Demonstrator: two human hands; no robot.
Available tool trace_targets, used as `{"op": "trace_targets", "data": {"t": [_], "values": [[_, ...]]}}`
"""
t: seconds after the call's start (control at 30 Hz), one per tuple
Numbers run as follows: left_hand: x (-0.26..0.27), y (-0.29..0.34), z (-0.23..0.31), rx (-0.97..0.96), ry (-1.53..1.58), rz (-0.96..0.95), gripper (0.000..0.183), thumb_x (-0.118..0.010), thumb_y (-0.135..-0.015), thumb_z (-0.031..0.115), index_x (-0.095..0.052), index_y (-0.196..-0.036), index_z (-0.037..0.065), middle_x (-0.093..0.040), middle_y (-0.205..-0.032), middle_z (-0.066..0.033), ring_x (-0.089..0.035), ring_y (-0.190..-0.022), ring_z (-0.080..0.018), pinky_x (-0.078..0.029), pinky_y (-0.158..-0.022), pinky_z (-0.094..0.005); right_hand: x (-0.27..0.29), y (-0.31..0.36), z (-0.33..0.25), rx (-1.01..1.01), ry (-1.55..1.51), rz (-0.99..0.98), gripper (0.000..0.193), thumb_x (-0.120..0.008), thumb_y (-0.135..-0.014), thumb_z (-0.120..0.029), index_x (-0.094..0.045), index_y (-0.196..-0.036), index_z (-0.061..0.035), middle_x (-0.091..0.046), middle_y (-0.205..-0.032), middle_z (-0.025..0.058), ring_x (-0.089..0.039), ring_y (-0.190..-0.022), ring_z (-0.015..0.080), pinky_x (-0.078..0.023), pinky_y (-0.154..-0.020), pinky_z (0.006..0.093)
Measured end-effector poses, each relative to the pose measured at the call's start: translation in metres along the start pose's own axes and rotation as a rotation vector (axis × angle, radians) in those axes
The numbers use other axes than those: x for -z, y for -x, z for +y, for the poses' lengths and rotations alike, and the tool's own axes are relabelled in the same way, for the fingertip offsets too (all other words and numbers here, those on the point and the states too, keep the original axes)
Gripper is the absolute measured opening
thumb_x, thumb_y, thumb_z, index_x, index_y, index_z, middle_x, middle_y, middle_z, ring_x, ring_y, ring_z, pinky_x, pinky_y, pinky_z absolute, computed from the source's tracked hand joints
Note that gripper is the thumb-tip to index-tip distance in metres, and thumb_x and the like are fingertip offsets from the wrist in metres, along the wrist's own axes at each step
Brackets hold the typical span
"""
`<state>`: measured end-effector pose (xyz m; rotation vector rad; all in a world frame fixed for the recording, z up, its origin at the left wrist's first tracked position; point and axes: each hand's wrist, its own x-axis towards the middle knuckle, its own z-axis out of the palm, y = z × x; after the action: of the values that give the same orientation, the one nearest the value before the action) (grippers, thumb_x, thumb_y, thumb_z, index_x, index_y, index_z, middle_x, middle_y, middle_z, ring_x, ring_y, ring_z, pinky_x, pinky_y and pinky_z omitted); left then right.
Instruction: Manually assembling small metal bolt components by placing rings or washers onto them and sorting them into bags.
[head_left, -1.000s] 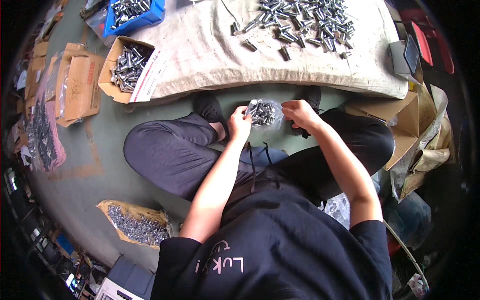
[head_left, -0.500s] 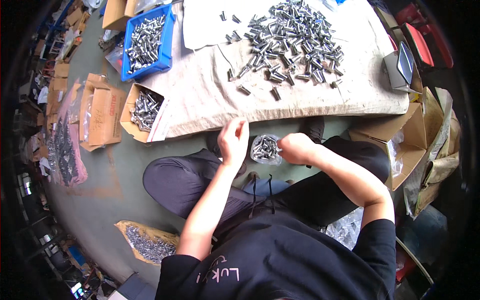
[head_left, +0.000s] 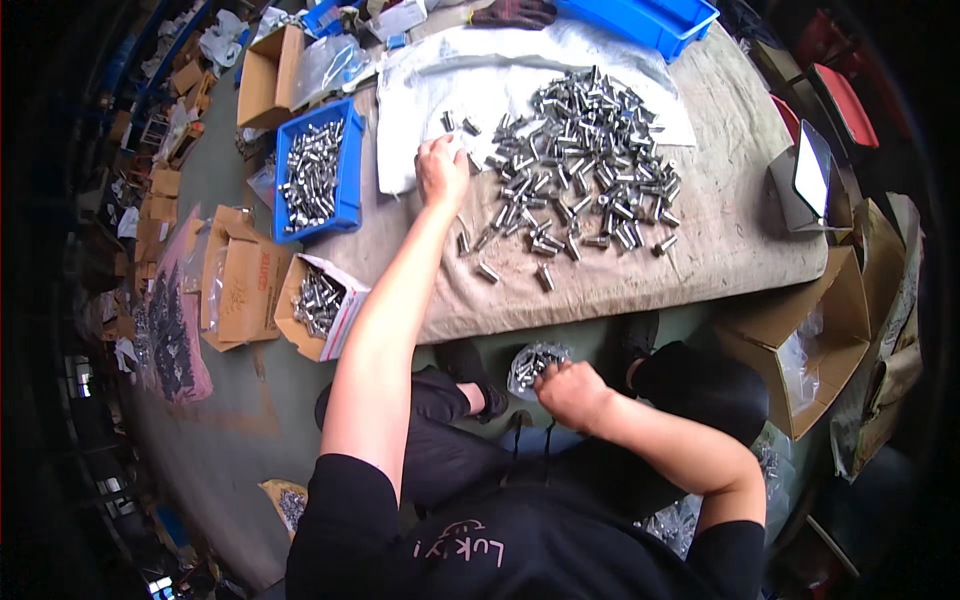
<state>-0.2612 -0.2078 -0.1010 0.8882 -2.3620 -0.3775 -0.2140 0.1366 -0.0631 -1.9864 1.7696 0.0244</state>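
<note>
My left hand [head_left: 442,172] is over the white sheet [head_left: 400,160] on the table, left of a pile of shiny metal bolts [head_left: 590,150]. Its fingers are bent and a little apart, with no bolt visible in them; a few loose bolts [head_left: 448,122] lie just beyond its fingertips. Below the table edge, my right hand [head_left: 575,393] is at the mouth of a clear plastic bag [head_left: 522,378] holding smaller metal parts. The fingers of that hand are closed together over the parts, and what they grip is hidden.
A blue bin [head_left: 350,205] of metal parts and an open carton [head_left: 290,325] of bolts stand at left. Another blue bin [head_left: 660,30] is at the far edge beside a dark glove [head_left: 512,12]. At right are a tablet-like device [head_left: 812,170] and an open cardboard box [head_left: 845,345].
My left hand has moved from beside the bag up and forward over the table. My right hand has come in over the bag's mouth. The view has shifted, showing more of the table's far side.
</note>
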Motion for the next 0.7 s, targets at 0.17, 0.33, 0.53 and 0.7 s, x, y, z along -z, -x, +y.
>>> {"op": "trace_targets", "data": {"t": [0.17,0.33,0.53,0.7], "values": [[-0.034,-0.06,0.0,0.141,-0.111,-0.084,0.046,-0.065,-0.07,0.025,-0.054,-0.109,0.004,-0.049,-0.11,-0.0217,-0.048,-0.101,-0.0346,-0.039,-0.088,-0.0399,0.01,-0.004,-0.001,-0.084,-0.123,-0.175,0.019,-0.052,-0.076,-0.015,-0.062,-0.09,-0.0081,-0.06,-0.093,0.0093,-0.059,-0.086,0.023,-0.048,-0.066,0.0351],[-0.055,-0.089,-0.024,0.25,-0.035,-0.158,0.033,-0.063,-0.07,0.028,-0.061,-0.093,0.004,-0.058,-0.091,-0.0181,-0.055,-0.092,-0.0315,-0.043,-0.081,-0.0389,0.013,-0.008,0.002,-0.063,-0.144,-0.148,0.019,-0.052,-0.076,-0.015,-0.062,-0.09,-0.0075,-0.061,-0.09,0.0082,-0.059,-0.083,0.0225,-0.048,-0.063,0.036],[-0.04,-0.048,0.0,-0.064,0.171,-0.18,0.013,-0.057,-0.072,0.017,-0.06,-0.071,0.005,-0.057,-0.07,-0.0125,-0.057,-0.069,-0.0266,-0.045,-0.063,-0.0388,0.009,-0.01,0.006,-0.081,-0.14,-0.14,0.019,-0.053,-0.075,-0.015,-0.062,-0.089,-0.0067,-0.061,-0.089,0.0085,-0.059,-0.082,0.0219,-0.048,-0.062,0.0361],[-0.025,0.007,0.015,-0.272,0.052,-0.077,0.024,-0.059,-0.075,0.027,-0.058,-0.09,0.008,-0.053,-0.089,-0.0112,-0.049,-0.084,-0.0295,-0.039,-0.075,-0.0393,0.006,-0.01,0.0,-0.036,-0.152,-0.127,0.019,-0.053,-0.075,-0.016,-0.062,-0.09,-0.0065,-0.061,-0.089,0.0094,-0.059,-0.081,0.0225,-0.048,-0.06,0.0387]]}}
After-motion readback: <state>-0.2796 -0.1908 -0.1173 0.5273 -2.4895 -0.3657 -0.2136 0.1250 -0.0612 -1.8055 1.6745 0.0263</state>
